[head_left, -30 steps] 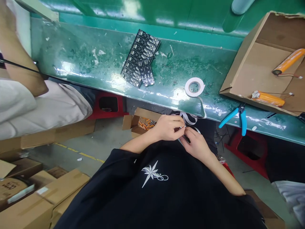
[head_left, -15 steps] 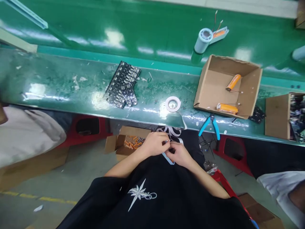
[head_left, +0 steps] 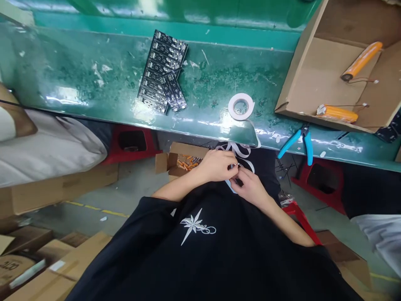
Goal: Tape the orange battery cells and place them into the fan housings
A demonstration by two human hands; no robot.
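- Both hands work below the front edge of the bench (head_left: 94,90): the left hand (head_left: 217,165) and the right hand (head_left: 249,188) pinch a small dark part, too small to identify, with white tape (head_left: 238,150) looping over it.
- The loose tape could stick to itself or tangle.
- A tug might drag the tape roll (head_left: 241,106) off the bench edge.

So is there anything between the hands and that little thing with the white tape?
Nothing visible: the left hand and right hand meet right at the white tape strip, pinching a small piece too tiny to identify. The strip trails up to the tape roll on the bench.
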